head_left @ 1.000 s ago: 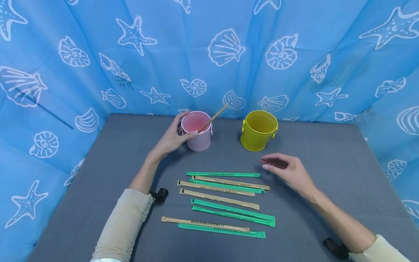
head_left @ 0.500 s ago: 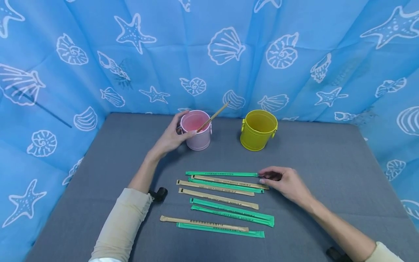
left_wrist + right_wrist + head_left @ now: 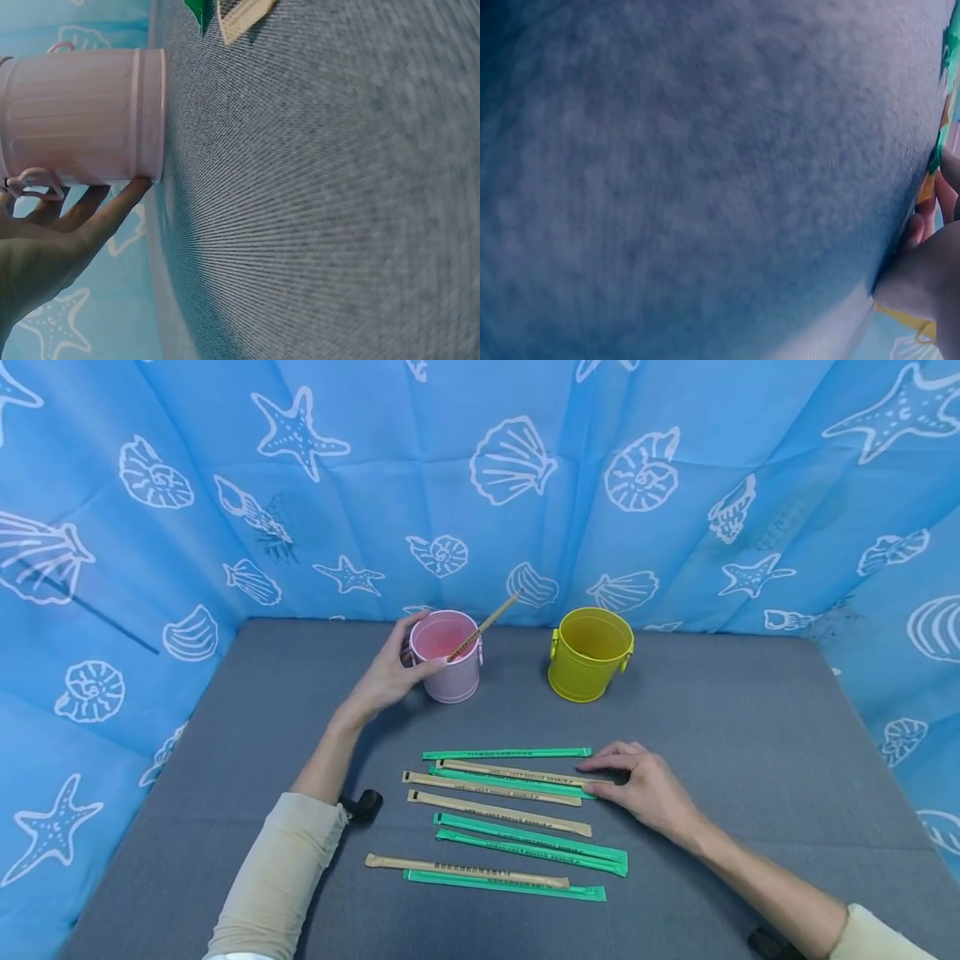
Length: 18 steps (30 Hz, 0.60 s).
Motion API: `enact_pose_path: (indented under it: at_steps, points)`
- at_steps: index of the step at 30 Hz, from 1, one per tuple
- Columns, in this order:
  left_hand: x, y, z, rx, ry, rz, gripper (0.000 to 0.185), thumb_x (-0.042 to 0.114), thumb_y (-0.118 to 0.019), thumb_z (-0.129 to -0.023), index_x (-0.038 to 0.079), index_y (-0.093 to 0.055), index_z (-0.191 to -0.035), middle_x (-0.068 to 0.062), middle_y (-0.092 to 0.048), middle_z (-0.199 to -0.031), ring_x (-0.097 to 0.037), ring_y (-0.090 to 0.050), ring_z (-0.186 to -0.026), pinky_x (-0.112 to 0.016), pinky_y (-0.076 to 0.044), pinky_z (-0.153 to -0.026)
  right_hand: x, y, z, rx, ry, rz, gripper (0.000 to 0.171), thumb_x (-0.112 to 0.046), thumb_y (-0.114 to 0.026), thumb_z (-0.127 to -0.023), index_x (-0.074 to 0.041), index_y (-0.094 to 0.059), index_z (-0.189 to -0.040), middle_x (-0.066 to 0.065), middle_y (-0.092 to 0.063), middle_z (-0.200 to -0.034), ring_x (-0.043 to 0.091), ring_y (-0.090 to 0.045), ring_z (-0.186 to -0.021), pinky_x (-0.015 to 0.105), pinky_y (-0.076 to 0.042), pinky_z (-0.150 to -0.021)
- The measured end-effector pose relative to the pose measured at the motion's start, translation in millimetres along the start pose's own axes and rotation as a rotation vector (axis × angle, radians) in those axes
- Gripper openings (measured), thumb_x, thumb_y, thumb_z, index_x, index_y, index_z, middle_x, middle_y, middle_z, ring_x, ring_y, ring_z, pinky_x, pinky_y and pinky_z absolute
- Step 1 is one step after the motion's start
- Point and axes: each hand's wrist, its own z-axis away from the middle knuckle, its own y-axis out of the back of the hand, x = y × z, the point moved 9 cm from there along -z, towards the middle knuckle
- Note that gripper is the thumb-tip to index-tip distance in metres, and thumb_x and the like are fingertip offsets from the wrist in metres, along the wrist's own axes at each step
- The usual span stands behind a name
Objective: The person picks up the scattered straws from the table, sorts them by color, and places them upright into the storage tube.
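My left hand (image 3: 392, 673) holds the pink bucket (image 3: 453, 685) by its left side, thumb on the front rim. In the left wrist view, the fingers lie against the wall of the bucket (image 3: 82, 116) near a small handle. One tan paper-wrapped straw (image 3: 491, 620) leans out of it to the right. My right hand (image 3: 651, 787) is low over the table at the right ends of a tan wrapped straw (image 3: 517, 772) and a green wrapped straw (image 3: 525, 784). Thumb and fingertips stand apart on either side of the tan straw's end.
A yellow bucket (image 3: 583, 672) stands at the back, right of the pink one. Several more tan and green wrapped straws lie in rows on the grey tabletop (image 3: 300, 710), nearer the front. A blue shell-print curtain (image 3: 510, 527) hangs behind the table.
My right hand has come down and toward me, from in front of the yellow bucket to the straws' right ends. The left hand stays on the pink bucket.
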Motion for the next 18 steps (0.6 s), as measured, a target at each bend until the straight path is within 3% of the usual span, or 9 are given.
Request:
enact_pose_path:
  at_steps: [7, 18]
  points:
    - [-1.0, -0.9, 0.0, 0.000, 0.002, -0.002, 0.078, 0.016, -0.069, -0.094, 0.008, -0.021, -0.155, -0.020, -0.033, -0.152, -0.035, -0.034, -0.139, -0.051, -0.031, -0.113, -4.5, -2.2, 0.5, 0.042, 0.007, 0.033, 0.019, -0.021, -0.083, -0.081, -0.028, -0.080, -0.098, -0.013, -0.062, -0.094, 0.008, -0.049, -0.089, 0.030, -0.042, -0.076]
    - [0.2, -2.4, 0.6, 0.002, -0.001, -0.006, 0.078, 0.014, -0.068, -0.095, 0.007, -0.020, -0.156, -0.021, -0.031, -0.154, -0.035, -0.032, -0.141, -0.050, -0.030, -0.114, -6.6, -2.5, 0.5, 0.098, 0.022, 0.016, 0.014, -0.019, -0.084, -0.080, -0.028, -0.080, -0.089, -0.015, -0.061, -0.089, 0.008, -0.049, -0.083, 0.027, -0.041, -0.071]
